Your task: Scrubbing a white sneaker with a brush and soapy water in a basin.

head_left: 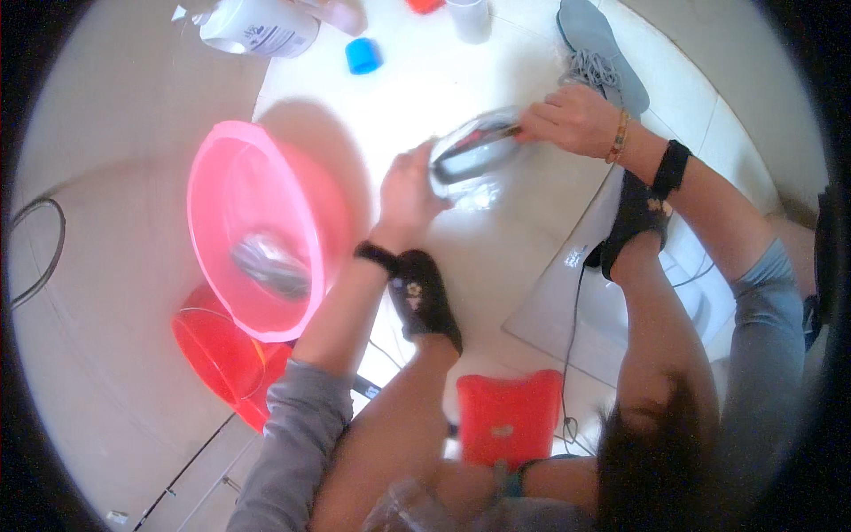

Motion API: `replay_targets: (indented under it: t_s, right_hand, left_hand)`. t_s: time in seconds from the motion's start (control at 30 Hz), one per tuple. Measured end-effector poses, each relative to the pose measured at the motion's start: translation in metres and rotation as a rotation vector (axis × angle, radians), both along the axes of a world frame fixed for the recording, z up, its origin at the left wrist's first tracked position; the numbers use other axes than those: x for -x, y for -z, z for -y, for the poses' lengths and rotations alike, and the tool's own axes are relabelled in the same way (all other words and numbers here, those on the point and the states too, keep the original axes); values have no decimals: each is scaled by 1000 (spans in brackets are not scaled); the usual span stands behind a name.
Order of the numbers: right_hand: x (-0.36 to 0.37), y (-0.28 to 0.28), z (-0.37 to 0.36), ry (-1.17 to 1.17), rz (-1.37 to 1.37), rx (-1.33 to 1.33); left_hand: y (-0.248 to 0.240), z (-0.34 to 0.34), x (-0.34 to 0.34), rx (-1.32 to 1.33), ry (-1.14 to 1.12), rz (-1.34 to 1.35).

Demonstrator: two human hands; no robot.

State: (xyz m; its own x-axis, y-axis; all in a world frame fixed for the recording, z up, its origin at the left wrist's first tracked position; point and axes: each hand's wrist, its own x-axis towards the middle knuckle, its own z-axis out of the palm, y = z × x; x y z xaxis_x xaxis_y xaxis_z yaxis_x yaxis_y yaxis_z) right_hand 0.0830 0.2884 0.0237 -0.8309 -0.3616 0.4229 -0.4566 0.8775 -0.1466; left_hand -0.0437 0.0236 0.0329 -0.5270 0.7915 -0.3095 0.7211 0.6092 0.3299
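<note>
The left hand (409,197) grips the near left end of a shiny, partly transparent object (480,161) with a dark edge, fingers closed along its side; the right hand (574,122) has its fingers closed on the opposite, far right end; the object spans the gap between the hands, above the white floor (496,284); its exact kind cannot be told because of glare and blur.

To the left stands a pink basin (332,208), tilted, with a shiny grey item (270,266) inside it; a red bucket (206,341) lies just beside the basin, on its near side; a white bottle (266,28) and a blue cap (363,56) are at the far left, with a white cup (469,19) near them; a grey laced shoe (596,44) lies beyond the right hand; a red stool (510,417) stands between the person's legs.
</note>
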Motion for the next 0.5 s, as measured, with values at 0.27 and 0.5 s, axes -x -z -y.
replay_targets:
  t_s: [0.27,0.5]
  right_hand:
    - [6,-3,-8,36,80,-41]
    - [-46,-55,-25,218,16,52]
  left_hand:
    - [1,-4,-3,26,-40,0]
    - [6,-4,-1,84,-36,-17]
